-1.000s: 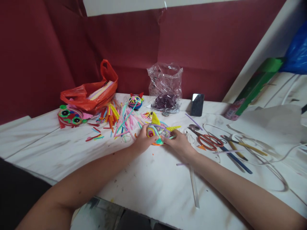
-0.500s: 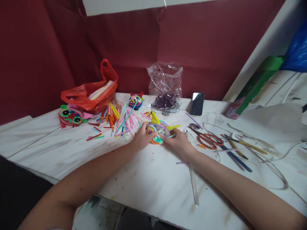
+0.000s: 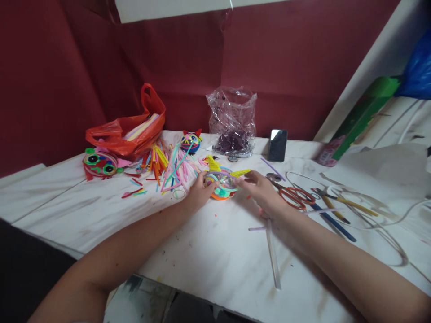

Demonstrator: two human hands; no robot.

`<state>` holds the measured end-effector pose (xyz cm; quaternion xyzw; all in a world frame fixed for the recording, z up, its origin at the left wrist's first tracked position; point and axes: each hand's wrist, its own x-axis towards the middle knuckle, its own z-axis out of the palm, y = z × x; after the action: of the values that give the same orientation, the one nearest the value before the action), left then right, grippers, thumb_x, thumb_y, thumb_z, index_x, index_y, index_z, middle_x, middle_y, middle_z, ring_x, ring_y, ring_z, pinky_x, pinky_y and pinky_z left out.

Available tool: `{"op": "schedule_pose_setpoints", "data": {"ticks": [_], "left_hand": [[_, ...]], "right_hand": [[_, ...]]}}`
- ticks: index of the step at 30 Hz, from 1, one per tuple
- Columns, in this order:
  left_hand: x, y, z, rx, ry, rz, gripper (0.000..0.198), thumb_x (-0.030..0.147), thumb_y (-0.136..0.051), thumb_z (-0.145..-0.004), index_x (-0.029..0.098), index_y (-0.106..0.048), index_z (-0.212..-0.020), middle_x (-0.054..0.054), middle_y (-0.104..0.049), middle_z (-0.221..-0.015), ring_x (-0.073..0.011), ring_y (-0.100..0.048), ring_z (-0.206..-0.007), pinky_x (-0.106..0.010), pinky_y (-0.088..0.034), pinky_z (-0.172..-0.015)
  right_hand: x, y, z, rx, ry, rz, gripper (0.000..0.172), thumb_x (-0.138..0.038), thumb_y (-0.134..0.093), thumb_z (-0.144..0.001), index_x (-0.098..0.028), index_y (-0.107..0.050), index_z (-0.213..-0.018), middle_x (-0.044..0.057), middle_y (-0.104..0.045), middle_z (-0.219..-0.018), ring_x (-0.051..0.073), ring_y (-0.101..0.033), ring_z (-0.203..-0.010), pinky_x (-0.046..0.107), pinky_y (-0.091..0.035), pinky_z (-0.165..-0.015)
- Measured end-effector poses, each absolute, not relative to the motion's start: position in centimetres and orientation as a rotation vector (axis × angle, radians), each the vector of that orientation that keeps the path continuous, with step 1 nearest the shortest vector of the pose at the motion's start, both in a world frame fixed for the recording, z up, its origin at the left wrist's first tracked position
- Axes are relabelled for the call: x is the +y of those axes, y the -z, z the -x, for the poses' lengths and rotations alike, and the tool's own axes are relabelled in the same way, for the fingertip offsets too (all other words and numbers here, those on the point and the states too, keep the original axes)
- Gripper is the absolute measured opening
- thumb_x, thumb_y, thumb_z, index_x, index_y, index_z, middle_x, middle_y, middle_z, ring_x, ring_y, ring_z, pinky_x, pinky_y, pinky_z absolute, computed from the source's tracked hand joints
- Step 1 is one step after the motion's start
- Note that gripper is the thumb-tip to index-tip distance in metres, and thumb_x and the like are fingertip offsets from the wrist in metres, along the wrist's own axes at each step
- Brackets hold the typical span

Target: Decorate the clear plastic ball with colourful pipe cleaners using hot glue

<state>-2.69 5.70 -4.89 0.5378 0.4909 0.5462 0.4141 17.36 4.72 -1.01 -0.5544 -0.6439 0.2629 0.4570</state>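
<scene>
Near the middle of the table is a round, colourful pipe-cleaner animal head [image 3: 225, 193] with two yellow pointed ears [image 3: 213, 164] and bands of purple, green and orange. My left hand [image 3: 201, 190] grips its left side, thumb across the front and fingers behind. At its right side, beside the other ear, is my right hand [image 3: 261, 190]. Its fingers are bent and spread from the thumb, and the thumb tip is close to the head; whether it touches is unclear. The lower fingers are slightly blurred.
Behind are a red bag [image 3: 124, 134], loose pipe cleaners [image 3: 175, 168], two finished animal heads [image 3: 101, 162], a clear plastic bag [image 3: 232, 121] and a phone [image 3: 277, 146]. Orange-handled scissors [image 3: 298, 197], pliers [image 3: 332, 204], a white cable [image 3: 365, 228] and a clear strip [image 3: 273, 255] lie right.
My right hand has drawn back from the head's front, slightly to the right and up, its fingers spreading. The left hand keeps its grip; the head is tilted a little differently.
</scene>
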Motion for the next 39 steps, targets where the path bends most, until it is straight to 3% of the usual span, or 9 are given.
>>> {"op": "schedule_pose_setpoints", "data": {"ticks": [2, 6, 11, 18, 25, 33, 39], "left_hand": [[5.7, 4.8, 2.6, 1.249, -1.378, -1.346, 0.055, 0.033, -0.071, -0.074, 0.021, -0.050, -0.123, -0.009, -0.066, -0.113, -0.0223, -0.064, -0.102, -0.038, -0.050, -0.091], [5.5, 4.6, 2.4, 1.237, -1.365, -1.347, 0.055, 0.032, -0.070, -0.075, 0.020, -0.048, -0.124, -0.009, -0.064, -0.118, -0.0224, -0.063, -0.105, -0.038, -0.050, -0.092], [5.2, 4.4, 2.3, 1.218, -1.358, -1.349, 0.055, 0.031, -0.069, -0.075, 0.019, -0.047, -0.125, -0.009, -0.065, -0.117, -0.0221, -0.064, -0.103, -0.037, -0.051, -0.090], [5.3, 4.6, 2.1, 1.198, -1.377, -1.369, 0.054, 0.031, -0.070, -0.075, 0.020, -0.048, -0.123, -0.008, -0.065, -0.114, -0.0213, -0.065, -0.101, -0.035, -0.052, -0.087], [5.6, 5.7, 1.9, 1.168, -1.434, -1.421, 0.065, 0.035, -0.074, -0.071, 0.019, -0.046, -0.128, -0.011, -0.061, -0.123, -0.0232, -0.061, -0.110, -0.037, -0.050, -0.094], [3.9, 3.3, 1.7, 1.266, -1.354, -1.414, 0.046, 0.034, -0.058, -0.082, 0.016, -0.048, -0.123, -0.011, -0.062, -0.121, -0.0214, -0.061, -0.109, -0.034, -0.049, -0.093], [4.0, 3.2, 1.3, 1.262, -1.351, -1.366, 0.048, 0.028, -0.063, -0.077, 0.016, -0.048, -0.120, -0.009, -0.066, -0.106, -0.0185, -0.065, -0.089, -0.033, -0.052, -0.080]], "right_hand": [[4.5, 0.4, -17.8, -1.613, -0.419, 1.328, 0.050, -0.049, -0.067, -0.074, -0.017, -0.062, -0.111, 0.013, -0.066, -0.110, 0.027, -0.063, -0.097, 0.038, -0.049, -0.078], [3.0, -0.7, -17.8, -1.980, 0.126, 1.107, 0.020, -0.036, -0.058, -0.086, -0.018, -0.066, -0.084, 0.010, -0.068, -0.086, 0.025, -0.060, -0.085, 0.039, -0.044, -0.079], [2.0, -0.3, -17.0, -2.181, 0.576, 0.875, 0.015, -0.018, -0.053, -0.091, -0.016, -0.067, -0.087, 0.011, -0.071, -0.091, 0.026, -0.058, -0.087, 0.041, -0.041, -0.079], [2.4, 2.0, -16.2, -2.136, 0.366, 1.094, 0.027, -0.029, -0.060, -0.088, -0.012, -0.062, -0.108, 0.017, -0.068, -0.108, 0.030, -0.062, -0.097, 0.039, -0.050, -0.078], [2.3, 1.6, -15.9, -2.013, -0.048, 1.265, 0.019, -0.036, -0.058, -0.086, -0.019, -0.059, -0.094, 0.008, -0.063, -0.098, 0.020, -0.062, -0.073, 0.033, -0.048, -0.064], [2.5, 1.8, -15.7, -1.871, -0.185, 1.267, 0.015, -0.033, -0.059, -0.079, -0.022, -0.054, -0.087, 0.004, -0.058, -0.090, 0.021, -0.058, -0.079, 0.033, -0.045, -0.067], [2.4, 1.6, -15.6, -1.887, -0.233, 1.272, 0.015, -0.033, -0.059, -0.079, -0.021, -0.053, -0.087, 0.006, -0.057, -0.091, 0.023, -0.058, -0.083, 0.035, -0.046, -0.069]]}}
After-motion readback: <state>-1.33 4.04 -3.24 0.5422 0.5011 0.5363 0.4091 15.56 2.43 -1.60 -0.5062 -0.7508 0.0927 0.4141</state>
